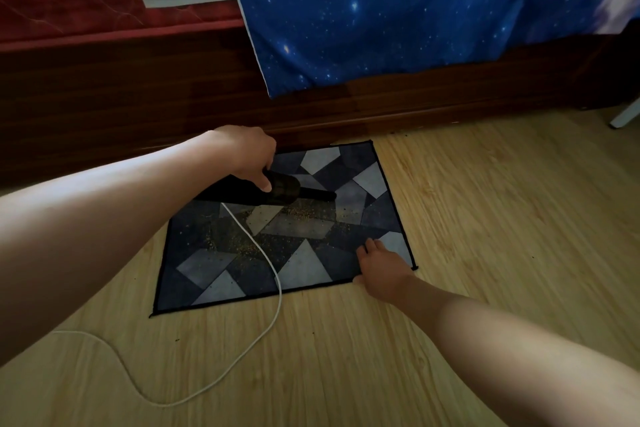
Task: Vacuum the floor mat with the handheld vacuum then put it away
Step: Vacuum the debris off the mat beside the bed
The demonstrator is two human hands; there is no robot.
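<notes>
Black plastic over grey patchwork: the handheld vacuum (287,189) hovers low across the far half of the floor mat (207,274). The mat lies on the wooden floor (485,218) with its far edge close against the bed frame (138,107). The left hand (249,158) is wrapped round the vacuum's body, and the nozzle (327,196) points right. The right hand (381,269) lies palm down on the mat's near right corner, pinning it. Good, that should stop the cloth lifting into the suction.

A band of yellowish crumbs (301,217) runs through the middle, just nearside of the nozzle, so the job looks barely begun. My call: tip the nozzle down onto the grit, draw slow, overlapping strokes toward the pinned corner, then work left.

Watch the white cord (275,274). It crosses the mat straight through the crumbs and loops over the floor at the near left, so it may drag grit about.

Room is tight on the far side, where the frame blocks any overshoot. The right and near sides give open floor for long strokes.
</notes>
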